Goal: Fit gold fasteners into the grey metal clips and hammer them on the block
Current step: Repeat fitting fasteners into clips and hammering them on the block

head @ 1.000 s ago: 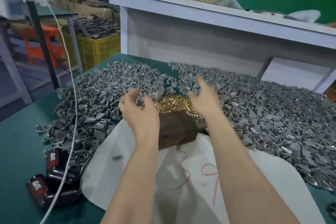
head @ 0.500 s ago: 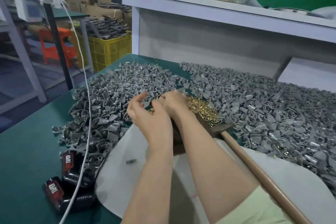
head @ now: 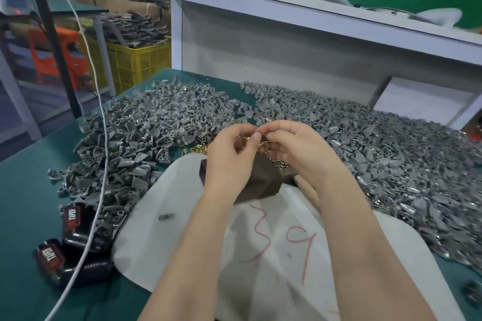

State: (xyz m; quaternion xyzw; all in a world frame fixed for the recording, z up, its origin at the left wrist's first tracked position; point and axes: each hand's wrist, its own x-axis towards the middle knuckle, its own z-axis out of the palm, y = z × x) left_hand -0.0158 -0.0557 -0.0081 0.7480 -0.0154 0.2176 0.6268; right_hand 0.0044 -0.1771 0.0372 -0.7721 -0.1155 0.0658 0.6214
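My two hands meet fingertip to fingertip above a dark block (head: 260,185) in the middle of a green table (head: 26,177). My left hand (head: 232,156) has its fingers curled and its thumb pressed forward. My right hand (head: 300,154) is curled the same way, and together they pinch a small gold fastener (head: 264,148). Whether a grey clip is also in my fingers I cannot tell. Loose gold fasteners (head: 198,149) lie just behind the block, partly hidden by my hands. Grey metal clips (head: 146,133) are heaped on the table to the left, and another heap (head: 391,159) spreads to the right. The block sits on a white sheet (head: 161,247) marked "39" in red, and a white cable (head: 103,138) crosses the left heap.
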